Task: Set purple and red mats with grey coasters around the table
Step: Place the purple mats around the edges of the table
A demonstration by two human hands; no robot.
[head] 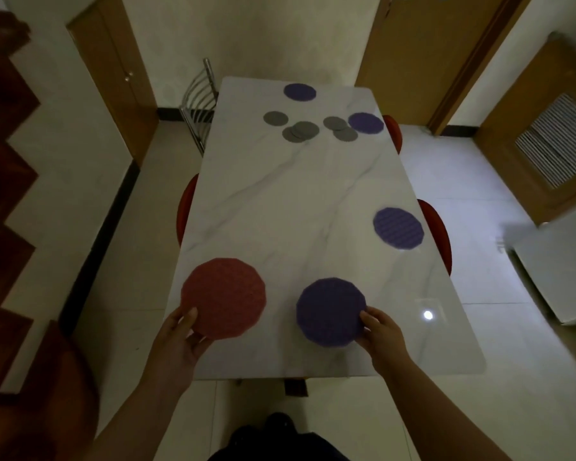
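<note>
Head view, two mats in hand

- Left hand (180, 341): fingers (190, 316) clenched on the near rim of the red mat (223, 297), thumb on top. The mat is at the near-left corner of the bench (280, 211), its left rim about level with the left edge.
- Right hand (383, 334): thumb and fingers grasping the near-right rim of the near purple mat (331, 312), which sits mid-way along the near edge.
- Cannot tell whether either mat lies flat or is slightly lifted.
- Other mats: right-edge purple mat (398, 228) about half-way along, far-right purple mat (366, 123) further up that edge, far-edge purple mat (300, 91).
- Grey coasters (308, 126) are in a loose, partly overlapping cluster toward the far end. One touches the far-right purple mat. None is paired with a mat yet.

Judgement: the step is seating these two mats.
- The near purple mat looks roughly placed. Lower it flat, a little in from the near edge, then let go.
- The red mat likely belongs further up the left edge, at the red chair seat (184, 211) and opposite the right-edge purple mat.
- Carry the red mat rather than drag it, since the bench looks glossy and a light mat could skate.
- Match the inset from the edge used on the right side, and check nothing overhangs before releasing
</note>
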